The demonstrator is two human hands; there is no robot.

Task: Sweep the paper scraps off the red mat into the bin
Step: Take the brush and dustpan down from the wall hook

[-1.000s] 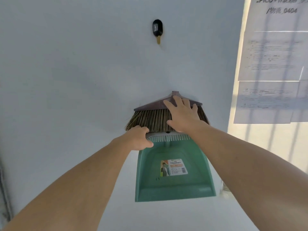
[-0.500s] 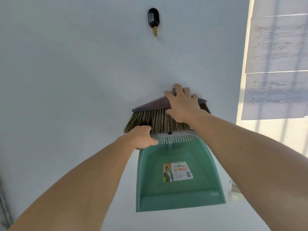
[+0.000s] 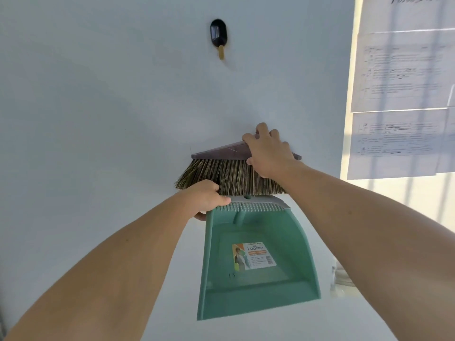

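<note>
The left grip [image 3: 204, 198] is clamped on the upper left corner of the green dustpan [image 3: 248, 289], thumb lying along its grey toothed rim and fingers curled behind the edge. The pan hangs down from this grip against the pale wall [image 3: 98, 107], open face toward the camera, a printed label [image 3: 253, 255] stuck inside it. Just above the left grip, and touching the pan's top rim, are the bristles of the broom [image 3: 229, 174]. The right grip [image 3: 268, 153] is closed on the broom's brown head, fingers hooked over its upper edge and thumb pressed at the lower edge where the bristles start. High above both grips a black wall hook [image 3: 218, 35] is fixed to the wall. Well to the right of the right grip, printed paper sheets [image 3: 401, 94] hang in sunlight.
</note>
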